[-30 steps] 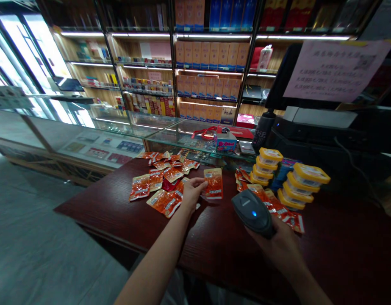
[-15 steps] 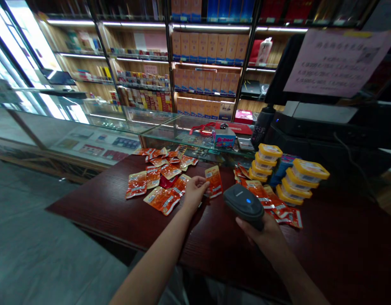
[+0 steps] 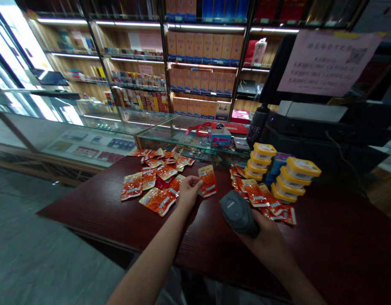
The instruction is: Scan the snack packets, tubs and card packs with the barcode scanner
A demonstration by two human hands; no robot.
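With its fingers closed, my left hand [image 3: 188, 192] grips the left edge of an orange snack packet [image 3: 208, 181], which is tilted up above the table. My right hand [image 3: 268, 237] is wrapped round a dark barcode scanner [image 3: 238, 212], its head towards that packet. To the left of my left hand lies a loose spread of similar orange packets [image 3: 159, 201]. Another heap of orange packets [image 3: 255, 193] is beyond the scanner on the right. Behind that heap stand two stacks of yellow-lidded tubs, a left stack [image 3: 259, 162] and a right stack [image 3: 295, 180].
The dark wooden table [image 3: 119, 224] meets a glass display counter [image 3: 151, 135] at the back. On the glass sits a small colourful box [image 3: 220, 138]. A monitor with a pink paper notice [image 3: 328, 63] rises on the right, beside a dark bottle [image 3: 257, 125]. Stocked shelves line the wall.
The scanner has tipped, and its blue light no longer shows. My left hand keeps its hold on the packet, whose front now faces me more squarely. The whole view has shifted slightly.
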